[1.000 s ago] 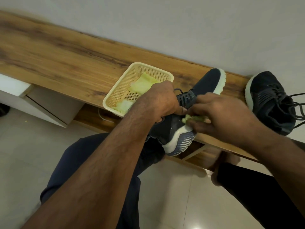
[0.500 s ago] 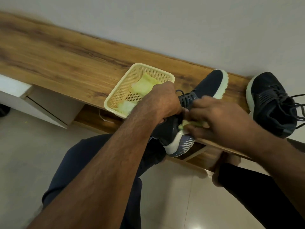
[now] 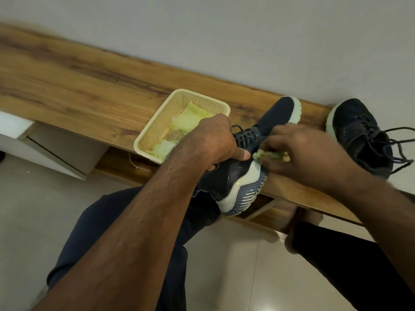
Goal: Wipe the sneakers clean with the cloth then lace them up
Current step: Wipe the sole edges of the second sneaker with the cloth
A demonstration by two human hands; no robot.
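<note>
While my left hand point(image 3: 213, 140) grips the sneaker point(image 3: 244, 167) at the bench point(image 3: 89, 90) edge, my right hand point(image 3: 298, 151) pinches the cloth point(image 3: 269, 154) against its sole rim. I'd judge short firm strokes work best; farther off sit the basket point(image 3: 155, 129) and the second sneaker point(image 3: 359, 133), laces loose.

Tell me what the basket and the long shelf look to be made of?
The basket looks like cream plastic: its walls are a moulded grid of small holes under a smooth rim. The shelf looks like wood, or a wood-grain laminate: brown streaked grain with a dull sheen. The picture cannot settle which.
</note>
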